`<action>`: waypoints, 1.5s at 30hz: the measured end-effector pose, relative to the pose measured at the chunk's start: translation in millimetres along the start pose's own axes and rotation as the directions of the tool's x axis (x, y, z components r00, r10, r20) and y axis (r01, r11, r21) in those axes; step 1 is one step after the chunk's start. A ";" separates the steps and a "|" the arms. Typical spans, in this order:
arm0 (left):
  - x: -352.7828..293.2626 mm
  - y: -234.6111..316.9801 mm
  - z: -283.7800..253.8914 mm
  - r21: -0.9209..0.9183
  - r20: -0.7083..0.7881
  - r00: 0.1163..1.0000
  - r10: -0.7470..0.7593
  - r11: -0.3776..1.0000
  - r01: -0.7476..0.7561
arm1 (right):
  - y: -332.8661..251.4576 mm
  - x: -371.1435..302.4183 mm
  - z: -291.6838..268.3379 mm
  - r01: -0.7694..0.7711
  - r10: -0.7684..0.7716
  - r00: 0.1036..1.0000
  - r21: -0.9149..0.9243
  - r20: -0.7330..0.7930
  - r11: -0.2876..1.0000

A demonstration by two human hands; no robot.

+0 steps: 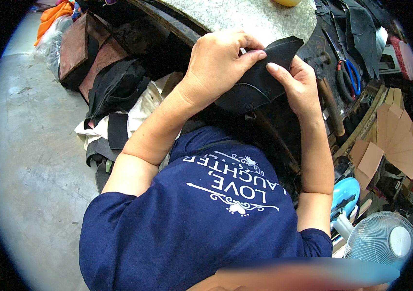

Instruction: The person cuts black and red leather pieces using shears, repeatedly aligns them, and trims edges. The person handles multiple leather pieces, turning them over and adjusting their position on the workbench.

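Both hands hold a stitched black piece of fabric or leather, which has a thin curved seam line and a pointed upper corner. My left hand pinches its upper edge between thumb and fingers. On the other side, my right hand grips it with the thumb on top and the fingers mostly hidden behind. The piece is held up in front of my body, just short of a pale speckled work surface.
Scissors with blue and black handles and a wooden-handled hammer lie at right, near black cut pieces. Fanned brown sheets and a fan are lower right. Black cloth and reddish-brown boxes stand left.
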State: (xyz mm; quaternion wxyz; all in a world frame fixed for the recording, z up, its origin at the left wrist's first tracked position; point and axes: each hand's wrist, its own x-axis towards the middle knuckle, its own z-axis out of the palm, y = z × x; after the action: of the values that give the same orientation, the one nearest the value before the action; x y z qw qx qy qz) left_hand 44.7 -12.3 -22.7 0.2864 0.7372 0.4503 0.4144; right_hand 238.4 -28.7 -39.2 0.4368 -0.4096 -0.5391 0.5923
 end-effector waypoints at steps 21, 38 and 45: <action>2.4 -9.5 6.4 -0.159 -0.031 0.999 -0.035 0.987 0.029 | -1.8 -3.2 3.8 0.003 0.000 0.999 -0.066 0.034 0.998; 8.8 -3.8 14.0 -0.406 -0.004 0.991 -0.136 0.905 0.122 | 2.7 -2.5 4.0 0.053 -0.051 0.999 -0.137 0.013 0.989; 13.1 3.3 12.5 -0.113 -0.138 0.986 0.093 0.988 -0.109 | 6.9 -1.7 4.5 0.083 -0.088 0.996 -0.204 -0.015 0.975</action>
State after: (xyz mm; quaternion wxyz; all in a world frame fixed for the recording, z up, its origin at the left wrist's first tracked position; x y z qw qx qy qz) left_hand 60.3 -2.5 -21.6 0.2781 0.7113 0.4049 0.5028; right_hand 234.1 -31.8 -45.7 0.4243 -0.4356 -0.6087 0.5096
